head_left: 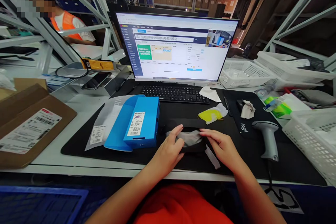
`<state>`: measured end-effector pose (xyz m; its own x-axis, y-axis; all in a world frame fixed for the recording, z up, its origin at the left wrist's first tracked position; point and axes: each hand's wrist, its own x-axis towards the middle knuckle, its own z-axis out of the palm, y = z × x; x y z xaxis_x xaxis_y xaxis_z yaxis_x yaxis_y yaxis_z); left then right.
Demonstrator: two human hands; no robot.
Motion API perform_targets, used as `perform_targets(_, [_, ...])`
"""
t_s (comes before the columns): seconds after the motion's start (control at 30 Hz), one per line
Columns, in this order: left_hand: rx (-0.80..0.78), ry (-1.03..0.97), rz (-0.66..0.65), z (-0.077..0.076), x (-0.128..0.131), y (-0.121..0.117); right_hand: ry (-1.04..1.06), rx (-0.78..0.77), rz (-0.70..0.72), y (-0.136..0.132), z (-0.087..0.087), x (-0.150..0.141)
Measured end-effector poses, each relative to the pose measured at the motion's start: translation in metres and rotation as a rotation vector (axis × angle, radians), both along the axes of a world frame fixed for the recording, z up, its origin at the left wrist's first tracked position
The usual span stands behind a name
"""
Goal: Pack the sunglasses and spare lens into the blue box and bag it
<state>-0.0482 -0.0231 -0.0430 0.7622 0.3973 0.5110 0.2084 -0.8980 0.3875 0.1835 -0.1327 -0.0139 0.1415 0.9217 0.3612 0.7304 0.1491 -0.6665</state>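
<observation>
"Black case (194,148): where is it?"

"Near the front of the counter (118,172), on the dark mat (78,147), between the two hands. Grey wrap (191,138) fills its mouth, and a pale strip (212,157) hangs down by its right end."

"How are the hands set?"

"The left hand (170,150) is curled round the case's left end, gripping it, index finger stretched to the far side and thumb bent over the near part. The right hand (219,147) comes in from the other side with fingers straight, tips at the right end; whether they pinch or just rest, I can't tell."

"And around them?"

"From the left: a brown carton (31,126) with a white label, then a frosted bag (101,120), partly covered by the blue box (144,126), which stands near the left hand. Beyond the hands, the keyboard (175,93); then a yellow-and-white packet (212,113), and a grey scanner (267,140) well to the right."

"Containers?"

"A metal tray (111,86) at back left, holding a dark flat device (97,79). A white basket (231,81) right of the monitor (175,50), with pale stuff inside. Another perforated basket (307,143) sits at the right edge; its contents are unclear."
</observation>
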Motion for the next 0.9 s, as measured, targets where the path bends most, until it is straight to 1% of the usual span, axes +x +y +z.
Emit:
perform_targets(0.1, [0.048, 0.023, -0.021, -0.001, -0.003, 0.002, -0.034, 0.058, -0.050, 0.007, -0.006, 0.004])
perform_targets(0.17, [0.054, 0.036, -0.036, -0.001, -0.005, 0.004, -0.132, 0.083, -0.073, 0.011, -0.010, 0.003])
perform_targets(0.23, [0.049, 0.044, -0.053, 0.002, -0.007, 0.005, -0.257, 0.071, -0.055, 0.017, -0.009, 0.000])
perform_targets(0.33, [0.087, 0.045, -0.054, 0.005, -0.005, 0.006, -0.441, -0.009, 0.088, 0.027, 0.003, -0.005])
perform_targets(0.4, [0.169, 0.018, -0.031, 0.005, -0.001, 0.005, -0.552, -0.066, 0.204, 0.035, 0.013, -0.007])
perform_targets(0.47, [0.281, -0.048, 0.008, 0.002, 0.003, 0.002, -0.648, -0.105, 0.278, 0.045, 0.022, -0.007])
perform_targets(0.53, [0.377, -0.128, 0.050, -0.002, 0.006, 0.000, -0.700, -0.135, 0.336, 0.055, 0.027, -0.004])
perform_targets(0.6, [0.408, -0.158, 0.098, -0.005, 0.005, -0.003, -0.680, -0.158, 0.384, 0.063, 0.028, 0.001])
perform_targets(0.67, [0.365, -0.148, 0.172, -0.006, 0.002, -0.007, -0.548, -0.184, 0.396, 0.069, 0.026, 0.008])
perform_targets(0.73, [0.313, -0.155, 0.269, -0.007, -0.002, -0.011, -0.295, -0.225, 0.357, 0.073, 0.023, 0.016])
perform_targets(0.8, [0.325, -0.193, 0.345, -0.009, -0.003, -0.016, 0.074, -0.284, 0.288, 0.076, 0.020, 0.021])
perform_targets(0.9, [0.424, -0.241, 0.396, -0.012, -0.001, -0.021, 0.680, -0.343, 0.113, 0.080, 0.022, 0.023])
